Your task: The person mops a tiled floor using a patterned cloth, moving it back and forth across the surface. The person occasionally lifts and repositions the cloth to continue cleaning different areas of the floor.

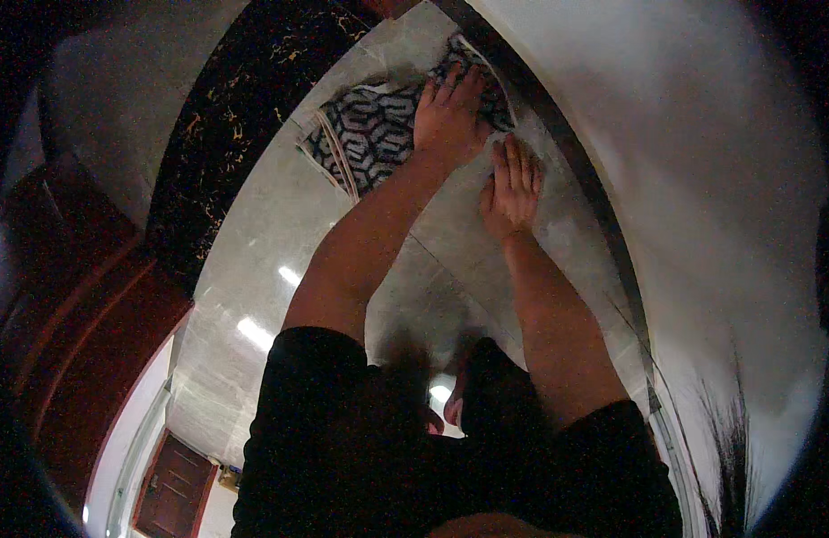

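A black-and-pale cloth (370, 128) with a hexagon-like pattern lies on the grey tiled floor (448, 269). Pale bands or cords (337, 151) run along its left end, and a pale edging borders its right side. My left hand (452, 114) rests palm down on the cloth, fingers spread, hiding part of its middle. Just below the cloth's right corner, my right hand (514, 181) is stretched out low over the floor with its fingers extended. Its fingertips are close to that corner; whether they touch it is unclear.
A dark border strip (589, 168) meets the pale wall (710, 202) on the right. To the left runs a glossy black band with gold flecks (219, 128), near reddish-brown woodwork (98, 336). Thin dark bristles or stalks (734, 430) stand at lower right. A brown door (174, 484) shows at lower left.
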A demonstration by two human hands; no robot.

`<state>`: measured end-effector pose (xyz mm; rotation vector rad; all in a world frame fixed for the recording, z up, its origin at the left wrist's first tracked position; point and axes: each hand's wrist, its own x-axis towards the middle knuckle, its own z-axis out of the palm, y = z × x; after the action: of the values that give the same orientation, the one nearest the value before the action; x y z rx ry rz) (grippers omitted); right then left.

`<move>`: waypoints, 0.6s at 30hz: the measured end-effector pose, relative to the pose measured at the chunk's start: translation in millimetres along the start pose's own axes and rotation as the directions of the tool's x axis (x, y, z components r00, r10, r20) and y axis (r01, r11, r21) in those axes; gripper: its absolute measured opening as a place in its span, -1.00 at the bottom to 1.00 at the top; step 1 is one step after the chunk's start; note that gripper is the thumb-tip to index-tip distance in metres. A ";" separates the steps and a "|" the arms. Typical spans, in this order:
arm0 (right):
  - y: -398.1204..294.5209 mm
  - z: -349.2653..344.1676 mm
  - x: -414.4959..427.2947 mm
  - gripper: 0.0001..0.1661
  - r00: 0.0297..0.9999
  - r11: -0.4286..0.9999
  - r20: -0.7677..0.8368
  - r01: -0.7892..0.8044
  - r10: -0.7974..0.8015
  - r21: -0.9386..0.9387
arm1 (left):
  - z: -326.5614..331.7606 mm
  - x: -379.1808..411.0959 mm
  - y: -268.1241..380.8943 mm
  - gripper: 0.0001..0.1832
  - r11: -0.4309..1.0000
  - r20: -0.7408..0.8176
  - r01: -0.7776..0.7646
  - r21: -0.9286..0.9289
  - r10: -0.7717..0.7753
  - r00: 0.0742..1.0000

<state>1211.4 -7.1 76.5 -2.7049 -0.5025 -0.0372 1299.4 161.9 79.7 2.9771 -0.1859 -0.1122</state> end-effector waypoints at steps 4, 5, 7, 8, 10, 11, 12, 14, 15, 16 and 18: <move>10.7 7.6 -9.1 -0.32 0.997 1.000 -0.068 0.018 -0.018 -0.001 | 9.0 20.4 -17.4 -0.25 0.969 -0.078 0.076 -0.234 -0.096 0.992; 8.3 8.2 -9.0 -0.32 0.998 1.000 -0.054 0.012 -0.013 -0.014 | 8.8 36.5 -26.3 -0.26 0.969 -0.173 0.137 -0.206 -0.174 0.969; -1.5 13.2 -6.5 -0.32 0.998 1.000 -0.046 0.031 -0.031 -0.001 | 23.7 60.1 -49.5 -0.30 0.961 -0.332 0.277 -0.003 -0.263 0.906; -1.1 14.9 -4.5 -0.32 0.998 0.999 -0.052 0.036 -0.036 -0.005 | 34.0 68.9 -47.9 -0.32 0.932 -0.392 0.331 0.145 -0.253 0.885; 3.5 14.0 -11.9 -0.30 0.999 0.998 -0.027 0.020 -0.022 -0.056 | 15.0 63.9 -4.2 -0.27 0.925 -0.005 0.366 0.101 -0.368 0.930; 3.5 10.9 -11.5 -0.31 0.999 0.999 -0.039 0.027 -0.028 -0.045 | 2.0 60.2 5.0 -0.25 0.913 0.182 0.394 0.102 -0.406 0.895; -11.1 12.3 -4.2 -0.31 0.996 0.998 -0.060 0.063 -0.063 0.005 | 52.9 48.7 -18.8 -0.20 0.928 0.107 0.331 0.168 -0.351 0.930; 6.1 15.0 -14.8 -0.35 0.992 0.996 -0.087 0.089 -0.091 -0.028 | 5.0 11.8 50.6 -0.32 0.979 -0.045 0.196 0.048 -0.194 0.980; 5.9 21.5 -16.8 -0.37 0.988 0.995 -0.126 0.095 -0.094 0.005 | 3.2 0.1 52.1 -0.33 0.993 -0.027 0.115 0.010 -0.115 0.993; 9.5 25.1 -18.3 -0.39 0.981 0.994 -0.166 0.103 -0.098 0.023 | 9.3 -10.6 56.3 -0.35 0.999 -0.020 0.028 -0.040 -0.029 0.999; 20.8 23.1 -26.0 -0.44 0.981 0.994 -0.161 0.111 -0.111 -0.009 | 20.3 -20.1 60.2 -0.36 0.981 -0.044 -0.138 -0.133 0.133 0.990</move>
<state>1193.4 -25.1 45.1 -2.6428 -0.6027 -0.2845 1270.7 102.5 70.7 2.8185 -0.3608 -0.0548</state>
